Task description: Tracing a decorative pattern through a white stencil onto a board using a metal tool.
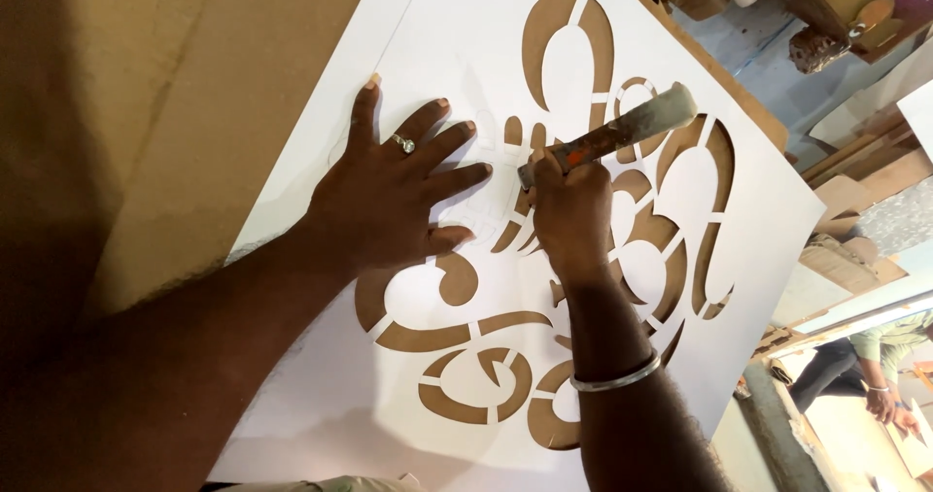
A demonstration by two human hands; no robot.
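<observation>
Left hand [394, 196] lies flat with fingers spread, pinning the white stencil sheet [408, 45] to the brown board [243, 94] beneath. Just beside it, right hand [571, 210] grips a chisel [612, 135]. The sheet looks thin and flexible (cut bridges likely fragile); hold by solid margins.

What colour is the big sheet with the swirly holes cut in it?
White. The sheet lies on a brown board that shows through the cut-outs; the head view shows it clearly.

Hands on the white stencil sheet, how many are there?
2. The left hand lies flat, fingers spread, on the white stencil sheet; the right hand grips a chisel beside it.
</observation>
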